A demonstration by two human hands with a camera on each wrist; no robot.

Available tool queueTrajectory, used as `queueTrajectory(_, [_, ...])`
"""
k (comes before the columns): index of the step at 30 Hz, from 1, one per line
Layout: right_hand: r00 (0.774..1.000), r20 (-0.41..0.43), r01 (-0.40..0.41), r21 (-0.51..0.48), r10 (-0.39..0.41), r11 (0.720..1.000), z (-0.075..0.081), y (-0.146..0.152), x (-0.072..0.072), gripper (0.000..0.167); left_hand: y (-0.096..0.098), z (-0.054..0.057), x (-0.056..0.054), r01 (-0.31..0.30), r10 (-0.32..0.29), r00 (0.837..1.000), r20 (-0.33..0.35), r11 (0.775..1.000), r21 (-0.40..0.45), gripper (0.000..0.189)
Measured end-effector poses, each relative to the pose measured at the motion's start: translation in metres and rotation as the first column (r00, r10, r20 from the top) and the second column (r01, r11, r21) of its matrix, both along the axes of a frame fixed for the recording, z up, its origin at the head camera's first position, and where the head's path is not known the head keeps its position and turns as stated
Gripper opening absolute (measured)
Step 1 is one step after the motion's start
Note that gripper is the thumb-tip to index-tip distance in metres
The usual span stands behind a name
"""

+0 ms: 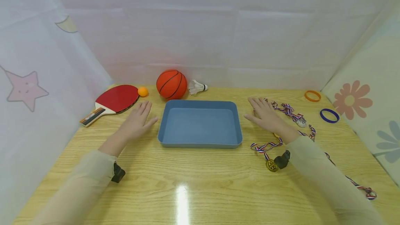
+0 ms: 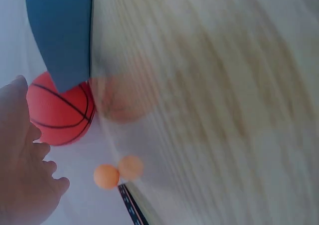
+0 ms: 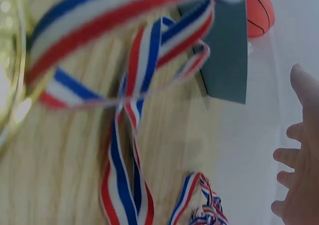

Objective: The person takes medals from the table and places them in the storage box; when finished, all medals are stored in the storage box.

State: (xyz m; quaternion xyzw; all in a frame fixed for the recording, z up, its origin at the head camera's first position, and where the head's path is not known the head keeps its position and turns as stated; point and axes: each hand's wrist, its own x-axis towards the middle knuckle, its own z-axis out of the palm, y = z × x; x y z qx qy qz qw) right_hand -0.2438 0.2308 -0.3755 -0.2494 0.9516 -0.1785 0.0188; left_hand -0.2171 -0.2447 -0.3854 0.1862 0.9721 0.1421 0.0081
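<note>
My left hand is held with straight fingers between the red table tennis paddle and a blue-grey tray, and it holds nothing. Fingers also straight, my right hand is at the tray's right side, above medal ribbons striped red, white and blue. A gold medal lies near the right wrist. In the left wrist view, the left hand appears beside the basketball. Ribbons fill much of the right wrist view, with the right hand at its edge.
Behind the tray sit an orange table tennis ball, the basketball and a shuttlecock. A silver medal lies to the right. Farther right are an orange wristband and a blue wristband. Cloth walls enclose the table.
</note>
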Motion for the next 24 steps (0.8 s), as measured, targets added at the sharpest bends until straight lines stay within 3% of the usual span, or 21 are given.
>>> queueTrajectory(10, [0.999,0.025,-0.038,0.04,0.037,0.998,-0.015,-0.022,0.0,0.074,0.02,-0.012,-0.003,0.072,-0.072,0.997,0.002,0.997,-0.021,0.074])
queueTrajectory(24, [0.992,0.072,-0.1,0.007,0.099,0.995,-0.02,-0.026,0.003,0.069,0.026,-0.012,0.001,0.12,-0.118,0.989,0.094,0.993,-0.012,0.071])
